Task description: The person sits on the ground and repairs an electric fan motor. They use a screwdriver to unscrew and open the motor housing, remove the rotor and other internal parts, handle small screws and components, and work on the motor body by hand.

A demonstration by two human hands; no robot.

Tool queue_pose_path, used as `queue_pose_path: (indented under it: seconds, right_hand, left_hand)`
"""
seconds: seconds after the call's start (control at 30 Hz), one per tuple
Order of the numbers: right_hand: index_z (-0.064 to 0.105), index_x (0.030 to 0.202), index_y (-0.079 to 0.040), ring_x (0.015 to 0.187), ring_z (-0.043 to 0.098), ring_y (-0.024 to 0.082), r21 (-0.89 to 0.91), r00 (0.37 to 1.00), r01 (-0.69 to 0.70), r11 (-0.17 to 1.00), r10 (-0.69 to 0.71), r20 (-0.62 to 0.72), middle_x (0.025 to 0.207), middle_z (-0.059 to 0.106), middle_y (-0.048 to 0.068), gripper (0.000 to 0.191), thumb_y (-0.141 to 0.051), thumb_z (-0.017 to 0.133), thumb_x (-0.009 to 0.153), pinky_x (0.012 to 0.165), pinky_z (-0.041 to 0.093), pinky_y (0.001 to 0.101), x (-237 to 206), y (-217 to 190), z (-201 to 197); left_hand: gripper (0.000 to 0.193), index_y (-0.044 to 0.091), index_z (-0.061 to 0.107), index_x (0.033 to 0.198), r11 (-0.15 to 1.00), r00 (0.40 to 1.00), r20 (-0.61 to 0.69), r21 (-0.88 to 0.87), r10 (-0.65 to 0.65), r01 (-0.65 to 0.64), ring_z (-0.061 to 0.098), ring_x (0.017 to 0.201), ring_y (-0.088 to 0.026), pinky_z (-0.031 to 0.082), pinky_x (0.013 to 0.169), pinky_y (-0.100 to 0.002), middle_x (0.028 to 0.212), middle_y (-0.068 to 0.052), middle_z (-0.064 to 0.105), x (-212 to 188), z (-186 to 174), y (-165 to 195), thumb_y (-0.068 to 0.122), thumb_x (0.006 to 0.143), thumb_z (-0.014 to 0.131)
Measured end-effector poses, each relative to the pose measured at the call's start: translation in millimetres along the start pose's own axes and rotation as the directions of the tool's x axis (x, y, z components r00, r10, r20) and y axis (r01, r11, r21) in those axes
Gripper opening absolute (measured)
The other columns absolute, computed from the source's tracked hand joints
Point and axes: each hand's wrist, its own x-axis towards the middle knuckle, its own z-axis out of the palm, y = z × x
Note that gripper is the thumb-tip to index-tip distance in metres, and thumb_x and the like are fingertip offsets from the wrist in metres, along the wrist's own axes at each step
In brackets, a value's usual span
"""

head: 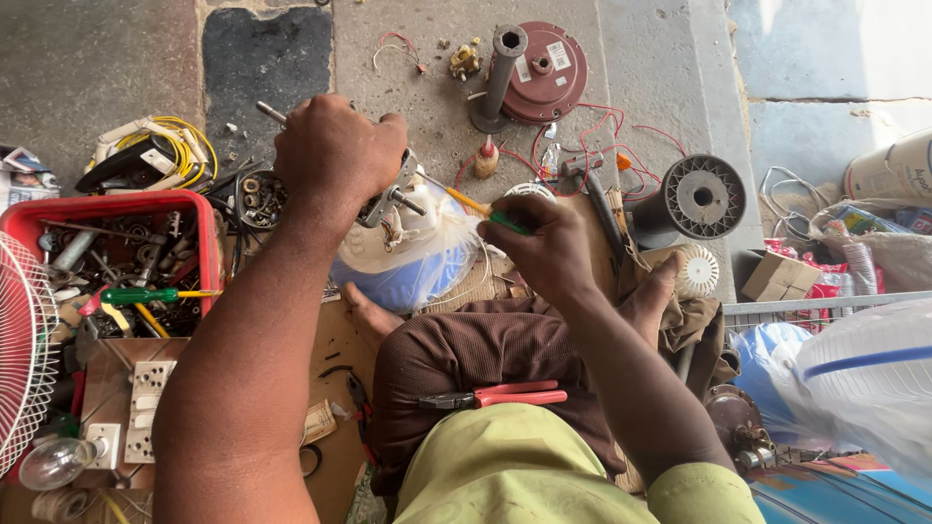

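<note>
**Two hands at a small motor, on a workshop floor**

The left hand [335,155] is closed in a fist over the metal frame of a small motor [388,199], seemingly pinning it so it cannot turn. The motor sits on top of a white and blue plastic housing [408,257], which rests just beyond the person's knees, propped near the middle of the scene. The right hand [549,247] pinches a screwdriver [476,207] with a green and yellow handle, its shaft angled left toward the motor; the tip is hidden by the metal parts. Holding the tool low and sideways likely lets the wrist turn it while the other hand braces.

A pair of red-handled pliers [500,396] lies across the brown cloth on the lap, within easy reach. To the left, a red tray [107,206] is crammed with loose hardware and another green-handled screwdriver. Farther off on the right stand an empty wire spool [701,197] and, beyond it, a maroon motor cover [542,70] with red wires trailing.

The floor [116,58] is bare grey concrete, patched and dusty, in bright daylight.
</note>
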Motion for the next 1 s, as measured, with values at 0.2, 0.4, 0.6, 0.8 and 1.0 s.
queue_pose_path:
  seconds: [0.2,0.4,0.6,0.8,1.0]
  right_hand:
    - [0.075,0.112,0.001,0.057,0.061,0.015,0.448,0.803,-0.595,0.667,0.488,0.342,0.086,0.081,0.011,0.044,-0.041,0.071,0.099,0.049,0.051,0.0294,-2,1,-2]
    - [0.074,0.112,0.001,0.076,0.063,0.006,-0.004,0.993,0.114,0.993,-0.114,-0.022,0.089,0.072,0.006,0.038,-0.028,0.086,0.091,0.065,0.054,0.0232,-2,-6,1]
    - [0.077,0.109,0.002,0.056,0.055,0.008,0.22,0.822,-0.559,0.799,0.5,0.272,0.078,0.072,0.005,0.043,-0.04,0.07,0.099,0.048,0.043,0.0236,-3,-10,2]
    - [0.065,0.115,-0.008,0.071,0.066,0.001,0.259,0.937,-0.33,0.908,0.348,-0.025,0.089,0.071,-0.004,0.038,-0.027,0.077,0.083,0.059,0.054,0.0192,-2,-10,4]
    - [0.075,0.109,0.007,0.062,0.056,0.007,0.274,0.851,-0.521,0.808,0.467,0.24,0.08,0.071,0.004,0.037,-0.028,0.078,0.095,0.052,0.043,0.024,-6,-4,1]
  left_hand:
    - [0.05,0.001,0.072,0.102,1.0,1.0,0.014,0.013,-0.006,0.006,0.07,0.102,-0.039,0.056,0.09,-0.052,0.108,-0.023,0.07,2,1,0,0.046,0.083,0.068]
    - [0.051,0.0,0.071,0.104,1.0,1.0,0.012,0.003,0.006,-0.006,0.071,0.1,-0.037,0.056,0.089,-0.052,0.105,-0.023,0.07,1,1,0,0.046,0.083,0.069]
    - [0.05,-0.001,0.072,0.104,1.0,1.0,0.025,0.001,0.014,-0.014,0.07,0.103,-0.039,0.056,0.09,-0.052,0.108,-0.024,0.069,0,0,-1,0.045,0.084,0.068]
    - [0.05,-0.001,0.072,0.104,1.0,1.0,0.002,0.003,0.022,-0.022,0.07,0.103,-0.039,0.056,0.089,-0.053,0.11,-0.024,0.069,1,2,-3,0.045,0.083,0.068]
    - [0.051,-0.001,0.071,0.107,1.0,1.0,0.003,-0.013,0.021,-0.021,0.07,0.103,-0.039,0.056,0.09,-0.052,0.11,-0.025,0.069,0,2,-2,0.044,0.083,0.069]
